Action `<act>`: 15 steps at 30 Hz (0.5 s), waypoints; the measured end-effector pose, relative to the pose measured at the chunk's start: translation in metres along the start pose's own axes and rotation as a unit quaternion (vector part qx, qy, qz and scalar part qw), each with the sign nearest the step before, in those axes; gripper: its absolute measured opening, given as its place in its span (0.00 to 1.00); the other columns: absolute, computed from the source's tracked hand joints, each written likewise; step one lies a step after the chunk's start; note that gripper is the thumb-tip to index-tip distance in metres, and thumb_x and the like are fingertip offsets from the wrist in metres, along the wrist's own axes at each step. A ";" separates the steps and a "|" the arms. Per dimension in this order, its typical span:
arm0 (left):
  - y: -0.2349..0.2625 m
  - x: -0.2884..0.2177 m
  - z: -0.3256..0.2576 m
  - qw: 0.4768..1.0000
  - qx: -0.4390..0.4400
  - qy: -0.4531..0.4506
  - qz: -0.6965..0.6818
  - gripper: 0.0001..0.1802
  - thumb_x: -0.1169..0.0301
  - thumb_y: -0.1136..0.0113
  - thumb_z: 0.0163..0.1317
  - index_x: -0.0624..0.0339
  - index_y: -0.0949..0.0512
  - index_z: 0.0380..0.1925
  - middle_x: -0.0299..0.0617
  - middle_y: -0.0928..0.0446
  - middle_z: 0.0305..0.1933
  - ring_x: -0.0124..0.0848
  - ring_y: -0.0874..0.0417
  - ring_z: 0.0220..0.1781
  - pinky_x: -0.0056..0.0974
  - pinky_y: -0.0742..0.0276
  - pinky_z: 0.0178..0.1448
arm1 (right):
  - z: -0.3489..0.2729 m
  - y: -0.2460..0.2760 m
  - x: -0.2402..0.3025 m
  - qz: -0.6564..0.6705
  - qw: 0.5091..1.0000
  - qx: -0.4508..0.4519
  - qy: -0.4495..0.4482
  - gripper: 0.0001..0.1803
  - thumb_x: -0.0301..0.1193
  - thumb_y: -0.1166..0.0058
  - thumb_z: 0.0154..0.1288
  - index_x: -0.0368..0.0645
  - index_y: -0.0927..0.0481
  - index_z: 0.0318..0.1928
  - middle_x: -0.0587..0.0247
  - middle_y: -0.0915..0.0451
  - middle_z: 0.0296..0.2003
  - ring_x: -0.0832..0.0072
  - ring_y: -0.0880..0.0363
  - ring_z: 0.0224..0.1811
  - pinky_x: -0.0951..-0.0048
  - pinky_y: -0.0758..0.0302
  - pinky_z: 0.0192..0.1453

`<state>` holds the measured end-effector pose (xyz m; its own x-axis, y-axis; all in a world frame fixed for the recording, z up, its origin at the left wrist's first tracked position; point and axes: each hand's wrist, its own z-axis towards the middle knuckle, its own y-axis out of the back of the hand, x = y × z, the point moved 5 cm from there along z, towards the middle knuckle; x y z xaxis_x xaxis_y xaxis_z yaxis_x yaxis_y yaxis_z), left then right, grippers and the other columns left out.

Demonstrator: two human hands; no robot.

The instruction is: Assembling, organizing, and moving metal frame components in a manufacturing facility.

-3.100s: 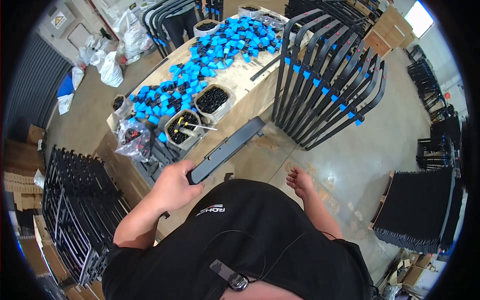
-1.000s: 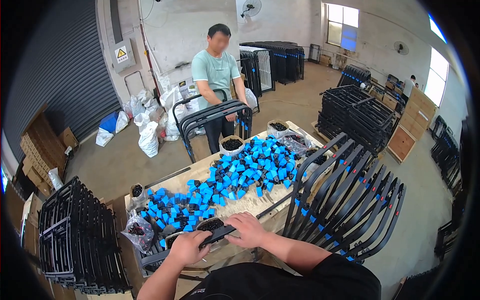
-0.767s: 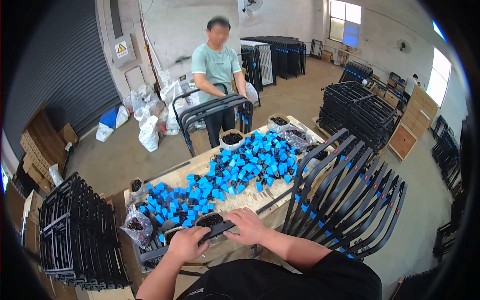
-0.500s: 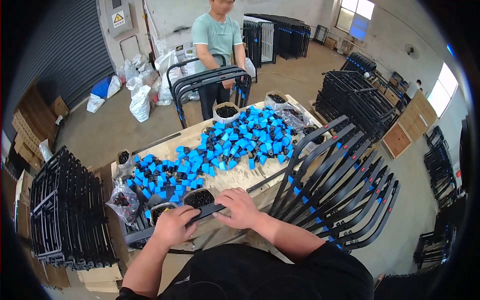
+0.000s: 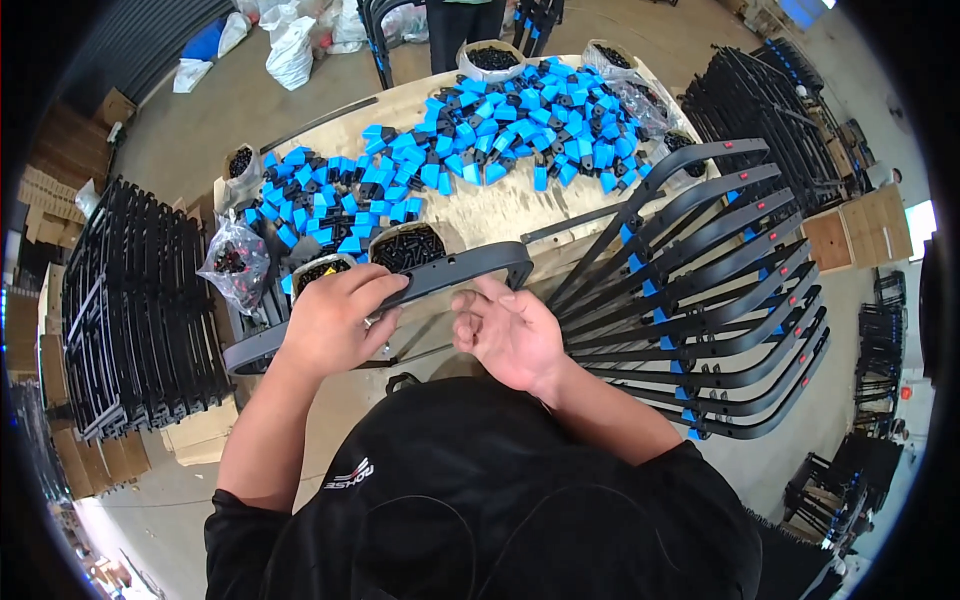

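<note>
My left hand (image 5: 335,322) grips a long black curved metal frame (image 5: 455,268) that lies across the near edge of the wooden table (image 5: 500,215). My right hand (image 5: 508,330) is just below the frame's right part, palm up with fingers curled; whether it holds a small part I cannot tell. Right behind the frame stand two round tubs of black screws (image 5: 410,246). A large heap of blue plastic pieces (image 5: 480,140) covers the table beyond them.
A row of black curved frames with blue pieces (image 5: 700,300) leans at my right. Stacks of black frames (image 5: 130,310) stand at my left. A clear bag of black parts (image 5: 232,265) is on the table's left. Another person's legs (image 5: 460,20) are at the far side.
My view has tilted down toward the table. Three seconds ago only my left hand held the frame below the table; now the frame rests at the table edge with both hands at it.
</note>
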<state>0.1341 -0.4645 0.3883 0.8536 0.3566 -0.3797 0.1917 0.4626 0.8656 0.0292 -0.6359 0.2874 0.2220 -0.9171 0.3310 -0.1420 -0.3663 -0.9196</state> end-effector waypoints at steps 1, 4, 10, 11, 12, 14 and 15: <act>0.001 -0.001 -0.001 1.000 -0.002 -0.003 0.000 0.18 0.71 0.29 0.53 0.54 0.18 0.46 0.43 0.17 0.44 0.44 0.14 0.38 0.44 0.17 0.40 | 0.003 0.002 -0.002 -0.002 1.000 0.001 0.003 0.25 0.43 0.51 0.66 0.49 0.26 0.61 0.59 0.21 0.47 0.67 0.25 0.42 0.65 0.31 0.50; 0.004 -0.004 -0.002 1.000 -0.014 -0.007 0.009 0.18 0.71 0.29 0.53 0.54 0.18 0.46 0.43 0.17 0.44 0.44 0.14 0.38 0.44 0.17 0.40 | 0.005 0.000 -0.005 0.022 1.000 0.014 -0.015 0.18 0.41 0.50 0.68 0.55 0.24 0.55 0.60 0.21 0.49 0.68 0.23 0.42 0.64 0.30 0.50; 0.012 -0.009 -0.003 0.999 -0.036 -0.026 0.021 0.19 0.68 0.29 0.52 0.51 0.18 0.46 0.41 0.17 0.43 0.44 0.14 0.37 0.44 0.17 0.39 | -0.007 0.013 -0.023 -0.037 0.997 -0.066 -0.010 0.19 0.37 0.51 0.71 0.54 0.25 0.60 0.62 0.21 0.53 0.68 0.23 0.43 0.65 0.29 0.51; 0.013 -0.011 -0.005 0.999 -0.025 -0.014 0.013 0.19 0.68 0.29 0.52 0.51 0.18 0.46 0.41 0.17 0.43 0.44 0.14 0.36 0.44 0.17 0.38 | -0.007 0.012 -0.022 -0.073 0.996 -0.046 0.001 0.20 0.37 0.51 0.71 0.54 0.25 0.61 0.62 0.22 0.54 0.68 0.23 0.43 0.65 0.29 0.52; 0.014 -0.011 -0.007 0.999 -0.027 -0.014 0.016 0.19 0.68 0.29 0.52 0.51 0.18 0.46 0.41 0.17 0.43 0.44 0.14 0.36 0.45 0.17 0.38 | -0.006 0.013 -0.024 -0.054 0.998 -0.031 -0.006 0.21 0.37 0.50 0.71 0.53 0.25 0.62 0.62 0.22 0.54 0.67 0.24 0.43 0.65 0.29 0.52; 0.016 -0.011 -0.012 1.000 -0.021 -0.008 0.014 0.19 0.67 0.29 0.52 0.50 0.18 0.46 0.40 0.17 0.43 0.45 0.14 0.34 0.45 0.17 0.37 | -0.007 0.000 -0.022 -0.018 0.999 -0.015 -0.044 0.23 0.40 0.54 0.71 0.50 0.27 0.64 0.62 0.21 0.54 0.69 0.24 0.42 0.65 0.30 0.52; 0.019 -0.012 -0.010 0.999 -0.030 -0.013 0.018 0.19 0.67 0.29 0.52 0.50 0.18 0.46 0.40 0.17 0.43 0.45 0.14 0.34 0.45 0.17 0.37 | -0.004 -0.003 -0.017 -0.026 0.999 -0.008 -0.041 0.23 0.40 0.54 0.71 0.50 0.27 0.64 0.62 0.21 0.54 0.69 0.24 0.42 0.65 0.30 0.52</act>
<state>0.1230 -0.4519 0.4065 0.8718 0.3538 -0.3387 0.1310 0.4978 0.8573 0.0224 -0.6200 0.2850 0.3075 -0.8809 0.3599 -0.1432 -0.4167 -0.8977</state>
